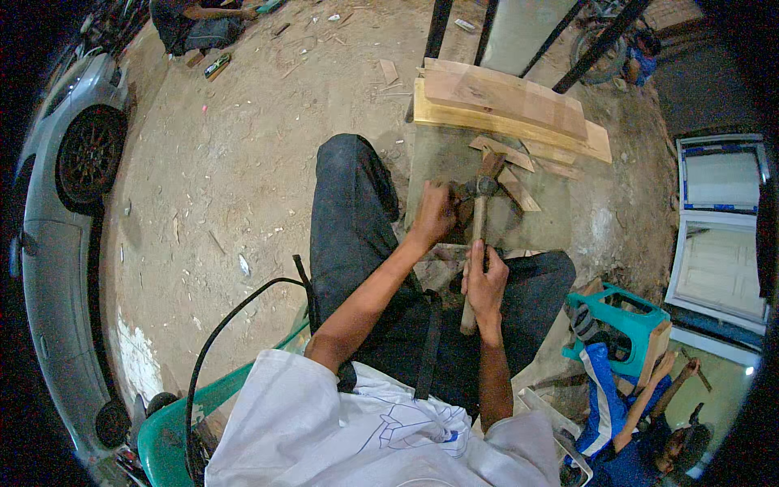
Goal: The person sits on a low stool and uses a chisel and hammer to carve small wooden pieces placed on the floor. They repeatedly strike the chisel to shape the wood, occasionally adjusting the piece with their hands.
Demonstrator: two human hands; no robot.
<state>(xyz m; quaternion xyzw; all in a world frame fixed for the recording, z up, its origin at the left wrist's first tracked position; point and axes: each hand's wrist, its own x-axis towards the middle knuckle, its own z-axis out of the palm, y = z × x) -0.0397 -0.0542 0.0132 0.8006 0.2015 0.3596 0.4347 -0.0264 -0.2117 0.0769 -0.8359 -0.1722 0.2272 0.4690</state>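
Observation:
My right hand (485, 280) is wrapped round the wooden handle of a hammer (479, 219), which points away from me above my lap. The dark head of the hammer is at the far end of the handle, beside a rusty brown piece (492, 165) whose kind I cannot make out. My left hand (436, 213) is closed just left of the hammer head. What its fingers hold, if anything, is hidden. Thin wood offcuts (519, 191) lie beyond the hammer on a grey work surface (434, 158).
Two long boards, one pale brown (503, 91) and one yellowish (454, 116), lie along the far side. Dark metal legs (438, 32) stand behind them. Another person (649, 422) sits at lower right near a green stool (617, 312). A grey car (65, 243) is at left.

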